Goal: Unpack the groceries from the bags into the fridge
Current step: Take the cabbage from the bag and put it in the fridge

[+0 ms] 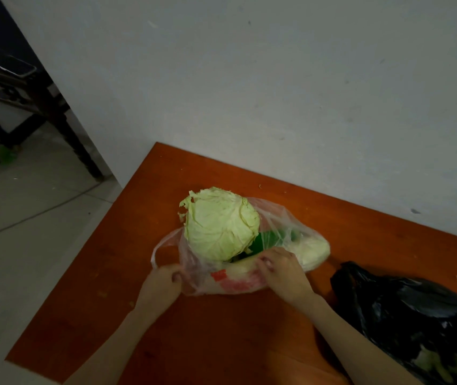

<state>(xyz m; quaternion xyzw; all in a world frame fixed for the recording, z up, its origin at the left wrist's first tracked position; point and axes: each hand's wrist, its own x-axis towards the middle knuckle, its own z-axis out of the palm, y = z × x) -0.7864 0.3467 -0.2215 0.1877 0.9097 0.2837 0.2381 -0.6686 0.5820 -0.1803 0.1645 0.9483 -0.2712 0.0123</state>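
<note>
A clear plastic bag (230, 282) with red print lies on an orange-brown table (221, 343) in the lower middle of the frame. A big pale green cabbage (220, 222) sits at the mouth of the bag, sticking out at the top. Behind the cabbage, inside the bag, there is something dark green (266, 240), and to the right of that a long pale vegetable (312, 252) shows through the plastic. The left hand (163, 280) is at the left edge of the bag, with its fingers curled around the plastic near the bag's handle loop. The right hand (280, 269) is at the near right side of the bag's mouth, and its fingertips pinch the thin plastic there. Both hands hold the bag, one on each side. A black plastic bag (416, 315) lies on the table in the lower right of the frame, near the right arm, and something pale green peeks out of it at the bottom. A white wall (277, 93) fills the top of the frame behind the table. In the upper left of the frame there is a dark table leg (80, 151) on a light tiled floor (27, 218)
</note>
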